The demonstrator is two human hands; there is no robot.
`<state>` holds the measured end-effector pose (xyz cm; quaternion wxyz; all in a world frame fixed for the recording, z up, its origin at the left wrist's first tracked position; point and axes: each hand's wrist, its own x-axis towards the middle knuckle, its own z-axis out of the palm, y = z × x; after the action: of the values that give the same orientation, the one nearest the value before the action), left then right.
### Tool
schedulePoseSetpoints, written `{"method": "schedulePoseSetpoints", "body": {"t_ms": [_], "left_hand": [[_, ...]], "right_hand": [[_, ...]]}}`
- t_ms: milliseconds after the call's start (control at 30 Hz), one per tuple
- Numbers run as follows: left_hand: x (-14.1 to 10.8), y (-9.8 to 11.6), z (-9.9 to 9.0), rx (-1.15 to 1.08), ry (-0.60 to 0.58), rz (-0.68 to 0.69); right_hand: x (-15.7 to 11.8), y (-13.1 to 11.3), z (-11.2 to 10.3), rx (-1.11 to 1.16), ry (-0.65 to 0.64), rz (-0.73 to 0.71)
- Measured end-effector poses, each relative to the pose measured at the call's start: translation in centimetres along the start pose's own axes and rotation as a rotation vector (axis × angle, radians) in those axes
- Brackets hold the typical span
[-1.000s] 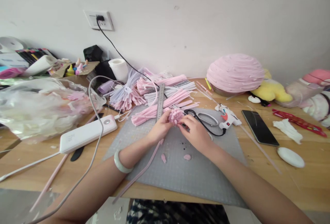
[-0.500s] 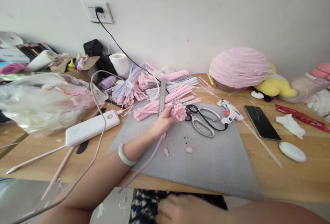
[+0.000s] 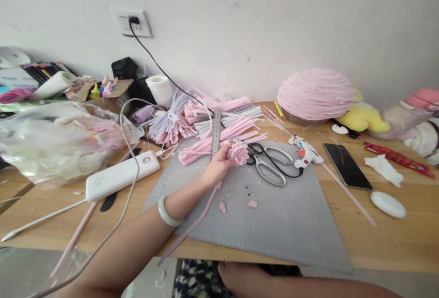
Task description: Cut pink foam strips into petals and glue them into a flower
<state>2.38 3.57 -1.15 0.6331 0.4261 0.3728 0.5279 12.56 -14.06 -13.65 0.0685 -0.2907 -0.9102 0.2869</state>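
My left hand is closed round a pink pipe-cleaner flower, held above the grey cutting mat. A long pink strip hangs below that hand and runs toward the desk's front edge. Two small pink petal-like pieces, one a petal, lie on the mat. Beside the flower rest grey-handled scissors, and a steel ruler lies just behind the hand. Down at my lap, below the desk edge, is my right hand; its fingers are hidden.
Bundles of pink and white pipe cleaners lie at the back. To the right are a glue gun, a phone and a large pink dome. On the left, a power bank, a grey cable and a plastic bag.
My right hand has shifted slightly at my lap, and its fingers have dropped out of sight. My left hand keeps hold of the flower. The whole view has tilted up a little.
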Motion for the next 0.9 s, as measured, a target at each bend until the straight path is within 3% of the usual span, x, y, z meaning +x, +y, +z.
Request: {"method": "schedulePoseSetpoints", "body": {"t_ms": [100,133,200,300,367,433,533,633,733,900], "left_hand": [[0.3,-0.7,-0.2,-0.031,-0.026,-0.004],[0.4,-0.8,-0.3,-0.027,-0.032,-0.006],[0.5,-0.9,-0.6,0.021,-0.038,0.002],[0.6,-0.7,-1.1,0.204,-0.021,0.08],[0.5,-0.4,-1.4,0.354,-0.022,0.15],[0.4,-0.1,-1.6,0.477,-0.051,0.198],[0.3,-0.1,-1.7,0.668,-0.109,0.268],[-0.1,0.1,-1.3,0.863,-0.132,0.421],[-0.6,0.7,-0.8,1.029,-0.1,0.577],[-1.1,0.9,-0.5,1.234,-0.156,0.691]], "right_hand": [[-0.4,-0.9,-2.6,-0.111,-0.175,-0.086],[-0.5,-1.3,-4.2,-0.13,-0.243,-0.168],[-0.4,-2.1,-8.2,-0.151,-0.256,-0.211],[0.7,-2.1,-15.2,0.121,-0.029,-0.189],[2.0,-0.6,-19.1,0.28,0.219,-0.07],[3.5,1.8,-21.5,0.43,0.461,0.114],[5.0,5.6,-22.4,0.784,0.633,0.333],[5.3,7.7,-21.8,0.969,0.703,0.375],[5.1,7.9,-21.3,1.005,0.742,0.363],[5.2,7.0,-21.2,1.068,0.733,0.372]]}}
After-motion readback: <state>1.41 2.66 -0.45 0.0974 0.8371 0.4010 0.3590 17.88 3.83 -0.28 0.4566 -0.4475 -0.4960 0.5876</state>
